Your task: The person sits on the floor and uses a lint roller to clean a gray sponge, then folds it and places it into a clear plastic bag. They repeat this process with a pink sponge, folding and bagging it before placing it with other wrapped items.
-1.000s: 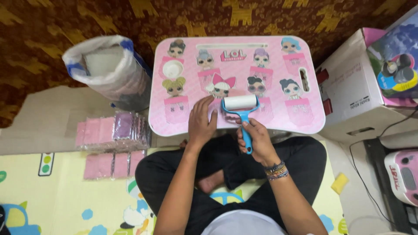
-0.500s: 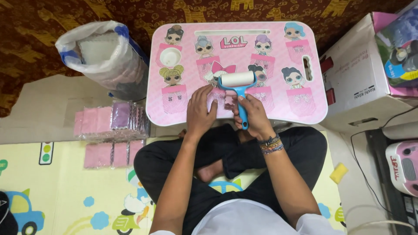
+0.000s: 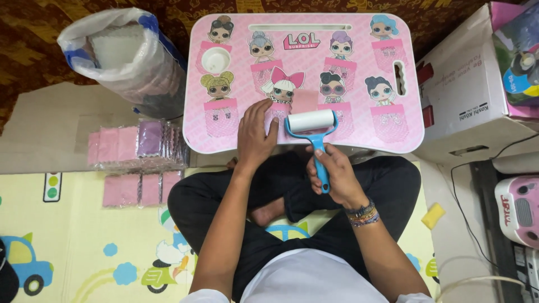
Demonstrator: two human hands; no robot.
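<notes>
Head view: you sit cross-legged behind a pink lap table [image 3: 393, 134] printed with cartoon dolls. Your right hand [image 3: 337, 174] is clamped around the blue handle of a roller [image 3: 312, 126], whose white drum lies on the table's near edge, just below a small pink sheet [image 3: 305, 101]. Your left hand [image 3: 254, 134] rests flat on the table beside the roller, fingers spread, gripping nothing. Left of the table, a plastic sack [image 3: 120, 62] stands upright with white material inside; below it, pink packets [image 3: 137, 147] lie in rows. Right of the table sits a cardboard box [image 3: 466, 95]; a yellow sponge [image 3: 433, 215] lies nearer your right knee.
</notes>
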